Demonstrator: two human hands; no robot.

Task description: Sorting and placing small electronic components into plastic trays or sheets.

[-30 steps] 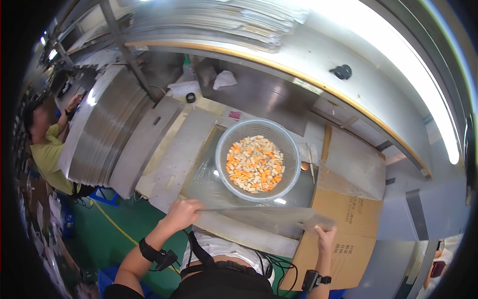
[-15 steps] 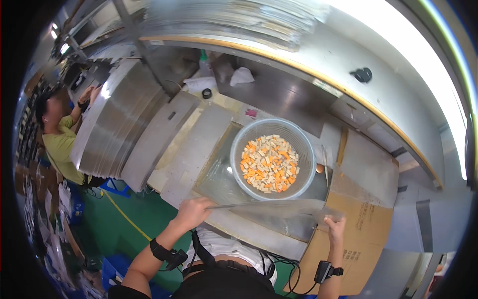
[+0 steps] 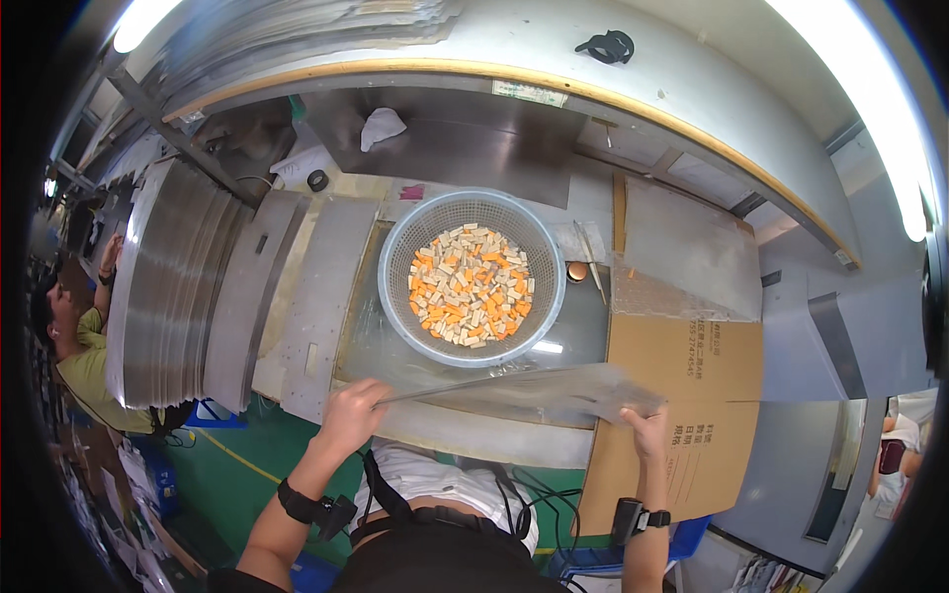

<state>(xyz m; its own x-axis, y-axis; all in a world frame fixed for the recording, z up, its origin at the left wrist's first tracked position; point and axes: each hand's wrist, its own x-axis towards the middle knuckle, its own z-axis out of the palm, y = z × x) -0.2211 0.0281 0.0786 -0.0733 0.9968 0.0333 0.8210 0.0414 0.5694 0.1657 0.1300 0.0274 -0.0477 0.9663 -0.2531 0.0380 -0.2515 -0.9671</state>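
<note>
View swung | thin translucent-grey sheet (image 3: 554, 388) by near edge of tabletop (image 3: 524, 443) | left hand (image 3: 354, 410), right hand (image 3: 646, 427): fingers pinching its ends | seemingly mid-handling; next calls for matched grips

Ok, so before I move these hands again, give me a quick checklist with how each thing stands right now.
1. Left hand gripping the thin sheet: ok, it pinches the left end.
2. Right hand gripping too: ok, thumb on the right end.
3. Sheet flat: not ok, it looks twisted, edge-on at the left with its face showing toward the right.
4. Sheet clear of the basket: cannot tell, it passes close to the near rim and depth is unclear.
5. Small orange and tan pieces contained: ok, the visible ones lie inside the basket.
6. Co-worker out of the way: ok, off to the left beyond the stacked plates.
</note>
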